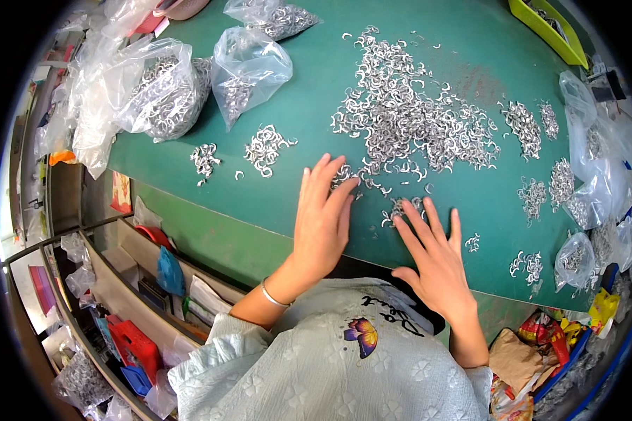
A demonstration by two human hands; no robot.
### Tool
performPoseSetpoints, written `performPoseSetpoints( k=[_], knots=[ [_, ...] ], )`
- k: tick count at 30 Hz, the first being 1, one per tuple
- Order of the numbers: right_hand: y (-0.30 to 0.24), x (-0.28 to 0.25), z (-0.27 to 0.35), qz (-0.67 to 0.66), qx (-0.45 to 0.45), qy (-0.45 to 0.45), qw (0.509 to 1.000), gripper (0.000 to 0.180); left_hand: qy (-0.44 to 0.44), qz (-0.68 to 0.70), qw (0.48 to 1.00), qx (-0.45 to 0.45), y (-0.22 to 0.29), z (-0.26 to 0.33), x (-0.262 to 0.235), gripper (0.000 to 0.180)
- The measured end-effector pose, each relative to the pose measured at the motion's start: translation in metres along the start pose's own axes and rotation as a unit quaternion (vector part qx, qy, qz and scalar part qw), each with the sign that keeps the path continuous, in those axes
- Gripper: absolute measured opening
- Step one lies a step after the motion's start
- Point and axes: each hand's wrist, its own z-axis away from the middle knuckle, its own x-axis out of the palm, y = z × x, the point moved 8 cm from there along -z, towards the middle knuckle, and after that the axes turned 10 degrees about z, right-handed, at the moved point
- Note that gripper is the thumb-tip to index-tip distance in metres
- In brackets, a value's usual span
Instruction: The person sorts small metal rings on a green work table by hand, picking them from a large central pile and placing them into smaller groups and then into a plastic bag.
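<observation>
A wide heap of small silver metal clips [414, 119] lies spread over the green table [260, 210]. My left hand [321, 221] lies flat on the table, fingers apart, its fingertips touching a few clips at the heap's near edge. My right hand [435, 259] is also flat and spread, with its fingertips on a small cluster of clips [400, 209]. Neither hand grips anything. A silver bracelet [272, 295] is on my left wrist.
Clear plastic bags of clips [169, 91] sit at the far left, and another bag [249, 70] lies beside them. Small sorted piles [265, 149] lie left of the hands, more piles [533, 196] and bags [575, 259] on the right. A yellow-green tray [547, 28] stands at the far right.
</observation>
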Motion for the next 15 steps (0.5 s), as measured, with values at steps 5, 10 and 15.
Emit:
performPoseSetpoints(
  k=[5,10,15],
  knots=[
    [0.008,0.001,0.02,0.002,0.049,0.017,0.999,0.086,-0.105,-0.005,0.994,0.04,0.026,0.013,0.031,0.038],
    [0.014,-0.014,0.018,-0.007,0.058,0.074,0.996,0.087,-0.138,0.06,0.986,0.078,0.038,0.02,0.027,0.038],
    [0.004,0.001,0.002,0.008,0.044,0.05,0.998,0.084,-0.171,0.055,0.978,0.104,0.041,0.024,0.038,0.037]
  ],
)
